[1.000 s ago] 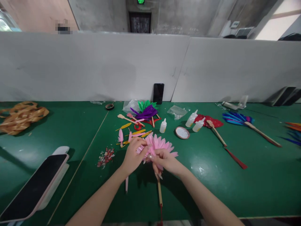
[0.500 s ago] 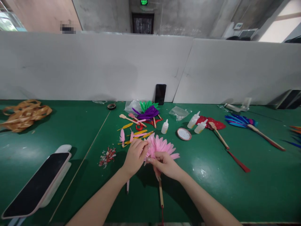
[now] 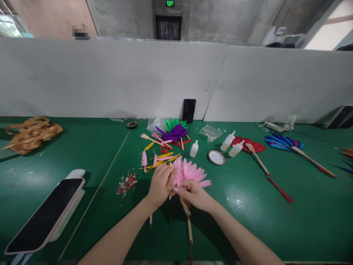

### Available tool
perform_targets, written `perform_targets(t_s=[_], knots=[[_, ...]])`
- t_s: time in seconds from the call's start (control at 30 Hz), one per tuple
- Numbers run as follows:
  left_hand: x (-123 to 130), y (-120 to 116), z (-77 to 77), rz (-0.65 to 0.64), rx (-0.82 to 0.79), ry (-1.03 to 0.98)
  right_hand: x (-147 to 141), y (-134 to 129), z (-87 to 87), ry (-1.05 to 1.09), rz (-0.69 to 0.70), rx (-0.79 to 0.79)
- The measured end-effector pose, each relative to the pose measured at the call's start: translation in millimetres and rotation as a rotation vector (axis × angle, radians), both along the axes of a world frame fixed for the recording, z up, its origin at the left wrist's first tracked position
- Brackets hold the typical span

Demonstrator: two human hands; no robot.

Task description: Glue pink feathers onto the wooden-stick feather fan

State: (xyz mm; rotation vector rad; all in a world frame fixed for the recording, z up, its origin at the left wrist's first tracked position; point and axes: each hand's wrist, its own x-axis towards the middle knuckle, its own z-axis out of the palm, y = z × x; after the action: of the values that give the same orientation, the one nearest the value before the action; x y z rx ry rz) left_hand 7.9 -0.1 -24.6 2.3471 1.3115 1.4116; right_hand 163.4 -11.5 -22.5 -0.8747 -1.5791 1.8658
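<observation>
A pink feather fan (image 3: 194,171) lies in front of me, its feathers spread away from me and its wooden handle (image 3: 189,229) pointing towards me with a red cord at the end. My left hand (image 3: 161,184) is closed over the fan's left feathers. From the right, my right hand (image 3: 194,195) pinches near the base of the feathers, its thumb close to the left fingertips. Both hands hide part of the fan's base. Loose pink feathers (image 3: 144,161) and yellow feathers (image 3: 162,163) lie just beyond my left hand.
Glue bottles (image 3: 194,148) and a round white lid (image 3: 216,157) stand beyond the fan. Purple feathers (image 3: 173,132) lie behind. To the right are a red fan (image 3: 255,146) and a blue fan (image 3: 281,141). At left sit a phone (image 3: 45,217), scraps (image 3: 127,184) and ribbon (image 3: 33,134).
My left fingers have curled slightly further and a pale tip now shows below them. The right hand stays pinched at nearly the same spot. The whole view has shifted very slightly.
</observation>
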Motion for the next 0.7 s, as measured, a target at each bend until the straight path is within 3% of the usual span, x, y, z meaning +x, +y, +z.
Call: perform_targets(t_s=[0.27,0.7], knots=[[-2,1,3.0,0.051,0.112,0.108,0,-2,2.9,0.057,0.036,-0.028],[-5,3,12.1,0.243,0.391,0.369,-4,-6,2.7,0.239,0.021,-0.145]])
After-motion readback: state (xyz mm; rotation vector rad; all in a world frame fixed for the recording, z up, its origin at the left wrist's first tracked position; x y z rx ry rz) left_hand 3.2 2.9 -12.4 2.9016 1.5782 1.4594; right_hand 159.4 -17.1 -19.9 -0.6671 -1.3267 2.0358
